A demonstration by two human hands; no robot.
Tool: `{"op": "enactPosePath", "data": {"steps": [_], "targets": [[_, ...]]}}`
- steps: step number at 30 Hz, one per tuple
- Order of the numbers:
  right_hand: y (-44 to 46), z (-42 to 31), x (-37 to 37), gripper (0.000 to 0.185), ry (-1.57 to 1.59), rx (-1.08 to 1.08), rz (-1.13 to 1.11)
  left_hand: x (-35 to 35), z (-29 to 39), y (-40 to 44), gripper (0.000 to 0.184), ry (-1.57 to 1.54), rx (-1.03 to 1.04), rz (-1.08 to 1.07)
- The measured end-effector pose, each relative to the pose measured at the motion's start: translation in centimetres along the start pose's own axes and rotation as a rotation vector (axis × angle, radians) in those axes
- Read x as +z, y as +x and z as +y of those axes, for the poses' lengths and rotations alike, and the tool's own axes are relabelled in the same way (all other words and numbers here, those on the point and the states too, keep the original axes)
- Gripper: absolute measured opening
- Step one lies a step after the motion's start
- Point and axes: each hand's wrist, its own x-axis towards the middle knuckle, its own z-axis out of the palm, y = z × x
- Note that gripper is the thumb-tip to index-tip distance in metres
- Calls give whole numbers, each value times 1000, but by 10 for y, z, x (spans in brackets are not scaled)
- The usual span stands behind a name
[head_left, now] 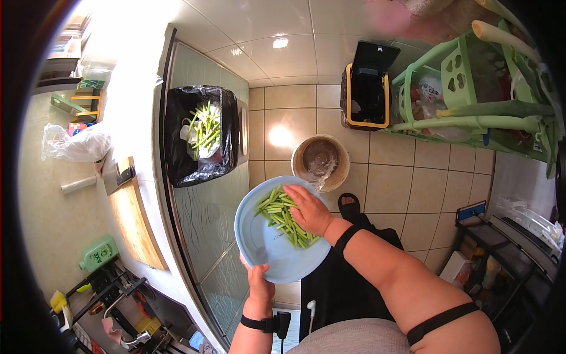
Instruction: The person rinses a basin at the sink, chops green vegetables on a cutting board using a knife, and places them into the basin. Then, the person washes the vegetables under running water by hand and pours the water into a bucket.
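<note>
A light blue basin (277,242) is tilted in front of me, with cut green stems (283,215) lying in its upper part. My left hand (259,283) grips the basin's lower left rim. Over the upper right of the basin, my right hand (308,209) rests on the stems with its fingers extended close together. Water runs from the basin's far edge toward a round bucket (346,154) on the floor, which has murky water inside.
A black-lined bin (177,138) with green scraps hangs at the counter's left side. Beyond the bucket stands an open black bin (348,109). A green rack (460,124) is at the upper right. A cutting board (138,224) leans on the left.
</note>
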Motion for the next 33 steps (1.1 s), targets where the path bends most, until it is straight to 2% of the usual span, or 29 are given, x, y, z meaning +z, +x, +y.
{"op": "enactPosePath", "data": {"steps": [11,20,22,33], "targets": [[3,-2,-1,52,14,3,3,6,7,-2,64,41,42,-7],[4,-4,-4,52,30,10,8,23,20,-8,75,87,65,0],[5,-3,-4,51,20,-3,18,23,22,-9,85,64,34,-23],[6,-7,-8,50,19,-18,35,44,40,-19,86,111,56,0]]}}
